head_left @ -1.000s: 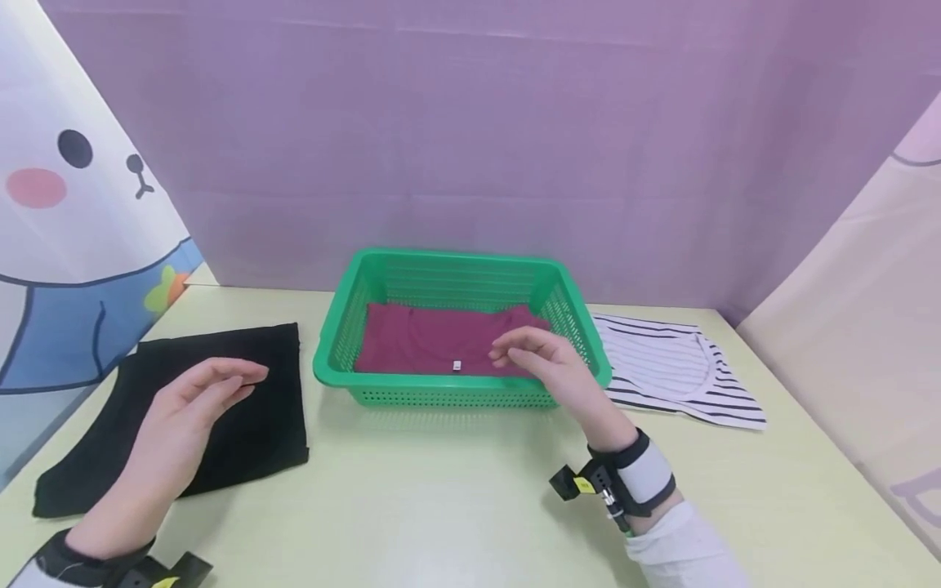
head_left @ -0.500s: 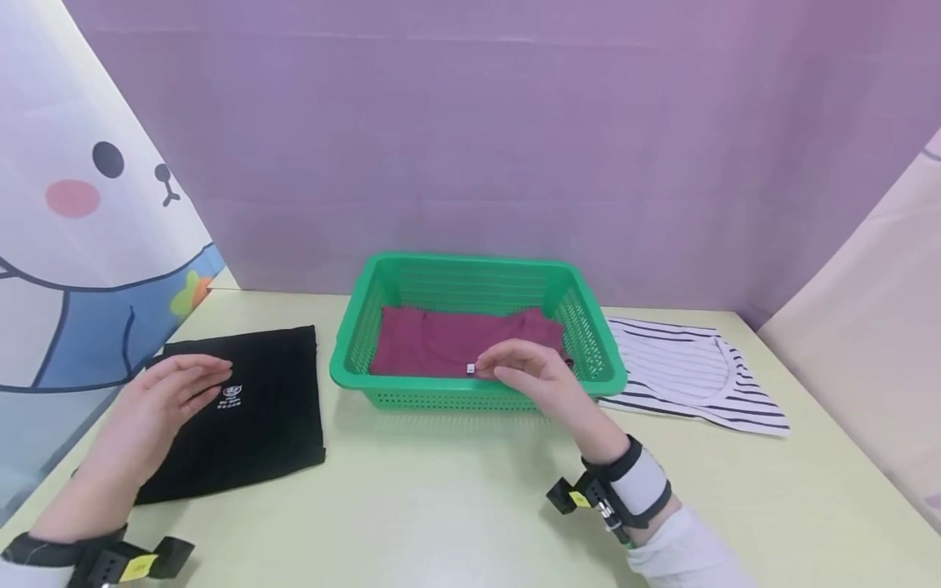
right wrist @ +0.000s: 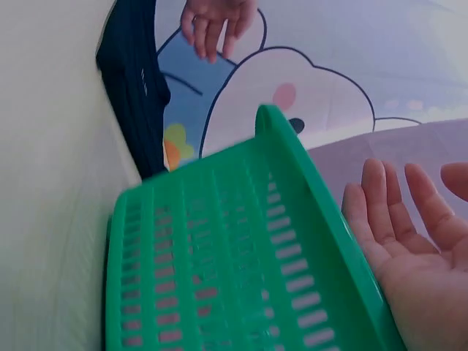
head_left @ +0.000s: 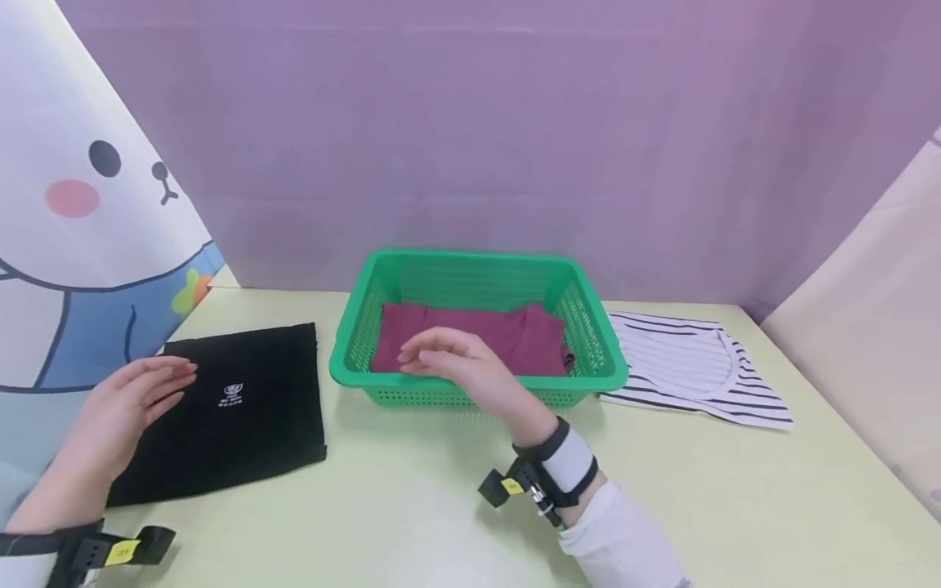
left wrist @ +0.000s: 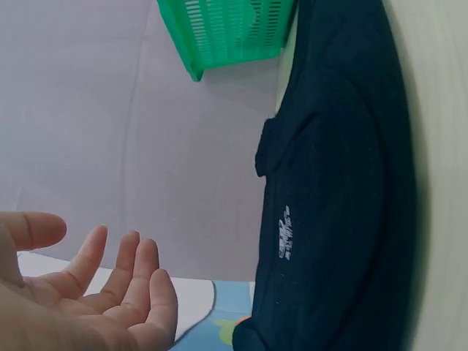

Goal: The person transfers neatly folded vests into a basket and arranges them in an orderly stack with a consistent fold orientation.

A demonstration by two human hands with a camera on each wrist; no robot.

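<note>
Head view: my right hand hovers relaxed, empty, over the basket; left hand flat and empty by the black shirt — I'd pinch both near corners evenly.

The basket is green plastic, perforated, with a slight sheen. In it lies a matt maroon cloth. The black shirt is soft matt cloth with a small white print; the striped top is thin knit. The desk is smooth, pale and matt.
</note>
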